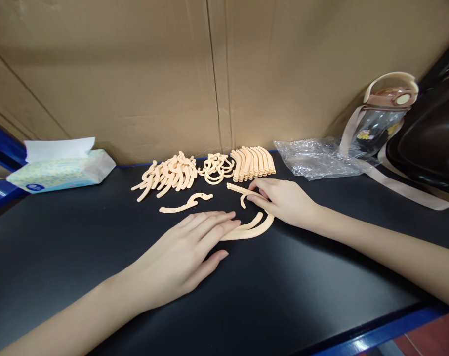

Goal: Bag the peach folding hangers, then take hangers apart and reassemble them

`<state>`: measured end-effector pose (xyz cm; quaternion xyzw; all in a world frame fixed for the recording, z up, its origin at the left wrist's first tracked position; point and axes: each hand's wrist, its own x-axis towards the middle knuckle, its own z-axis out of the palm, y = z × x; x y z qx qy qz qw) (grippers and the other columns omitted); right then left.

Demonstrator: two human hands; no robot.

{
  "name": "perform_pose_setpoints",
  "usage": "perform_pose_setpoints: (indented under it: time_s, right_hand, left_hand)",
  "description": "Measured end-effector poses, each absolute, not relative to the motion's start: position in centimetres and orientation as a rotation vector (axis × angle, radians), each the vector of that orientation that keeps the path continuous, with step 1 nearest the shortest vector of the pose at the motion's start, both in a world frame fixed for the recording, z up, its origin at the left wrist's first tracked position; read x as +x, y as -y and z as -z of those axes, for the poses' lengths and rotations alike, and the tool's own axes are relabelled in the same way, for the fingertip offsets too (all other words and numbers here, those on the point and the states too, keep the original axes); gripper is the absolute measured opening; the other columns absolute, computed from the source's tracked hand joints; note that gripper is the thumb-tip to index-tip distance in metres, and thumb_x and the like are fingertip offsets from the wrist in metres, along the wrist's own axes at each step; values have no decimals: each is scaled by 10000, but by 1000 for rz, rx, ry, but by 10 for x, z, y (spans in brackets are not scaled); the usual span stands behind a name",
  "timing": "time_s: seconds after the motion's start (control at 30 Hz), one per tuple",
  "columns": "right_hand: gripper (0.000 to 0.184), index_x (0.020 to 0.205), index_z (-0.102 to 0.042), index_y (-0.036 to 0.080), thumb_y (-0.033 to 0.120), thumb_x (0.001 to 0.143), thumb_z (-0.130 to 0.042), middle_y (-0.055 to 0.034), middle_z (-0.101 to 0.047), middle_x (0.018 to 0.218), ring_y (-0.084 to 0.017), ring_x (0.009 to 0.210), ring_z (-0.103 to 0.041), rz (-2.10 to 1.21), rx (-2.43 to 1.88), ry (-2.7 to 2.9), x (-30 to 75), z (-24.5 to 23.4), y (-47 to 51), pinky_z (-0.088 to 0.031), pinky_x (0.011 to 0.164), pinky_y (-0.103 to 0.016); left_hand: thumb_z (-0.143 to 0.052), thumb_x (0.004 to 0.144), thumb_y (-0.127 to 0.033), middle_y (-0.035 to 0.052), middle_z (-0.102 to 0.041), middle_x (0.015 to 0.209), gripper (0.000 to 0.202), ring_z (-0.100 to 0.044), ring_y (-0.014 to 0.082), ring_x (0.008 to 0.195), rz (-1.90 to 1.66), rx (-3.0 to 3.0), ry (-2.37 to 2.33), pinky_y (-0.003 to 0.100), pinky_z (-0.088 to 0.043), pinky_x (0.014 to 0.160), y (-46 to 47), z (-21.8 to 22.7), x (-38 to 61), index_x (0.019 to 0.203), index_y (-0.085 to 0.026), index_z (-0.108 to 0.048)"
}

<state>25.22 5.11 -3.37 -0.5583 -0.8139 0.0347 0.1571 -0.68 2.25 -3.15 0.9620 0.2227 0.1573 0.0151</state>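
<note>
My right hand (283,198) pinches a cluster of cream plastic parts, which look like folding hanger pieces. A straight-looking hanger arm (236,188) juts out left of its fingertips, and a small hook (243,200) shows just below. My left hand (194,247) lies palm down with fingers stretched and thumb apart, its fingertips over a curved hanger arm (248,234) on the table. Part of that arm is hidden under the fingers. Beyond my left hand lies a separate hanger piece with a hook (189,203).
Along the back sit a pile of hooked hanger pieces (172,173), loose hooks (216,167) and stacked curved arms (254,162). A tissue pack (61,170) stands left on the black table (306,291). Plastic wrap (313,158) and a strapped bottle (380,126) are right, before cardboard (153,79).
</note>
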Motion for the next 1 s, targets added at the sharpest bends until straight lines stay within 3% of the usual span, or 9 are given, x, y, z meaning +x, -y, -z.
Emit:
perform_pose_setpoints:
  time_s: [0.2, 0.83, 1.0]
  right_hand:
    - [193, 998, -613, 191, 349, 966, -506, 8, -608, 757, -148, 665, -563, -103, -1606, 2332, 251, 33, -51, -358, 606, -258]
    - [221, 1018, -613, 190, 373, 973, -498, -2, -627, 797, -158, 691, -582, -114, -1610, 2334, 252, 33, -51, -361, 621, -264]
    - [380, 1009, -597, 201, 482, 1020, -341, -28, -685, 891, -193, 781, -630, -187, -1578, 2309, 250, 32, -50, -372, 654, -282]
  left_hand:
    - [-504, 983, -327, 91, -606, 1293, 429, -541, 254, 1216, -514, 2896, -916, 409, -452, 1014, -25, 36, -8, 1390, -211, -432]
    - [-457, 1009, -228, 55, -598, 1238, 356, -535, 205, 1156, -487, 2897, -830, 343, -414, 989, -27, 35, -8, 1363, -227, -424]
    - [-465, 992, -205, 64, -568, 1294, 362, -524, 204, 1189, -541, 2951, -831, 330, -409, 1005, -25, 35, -8, 1353, -214, -443]
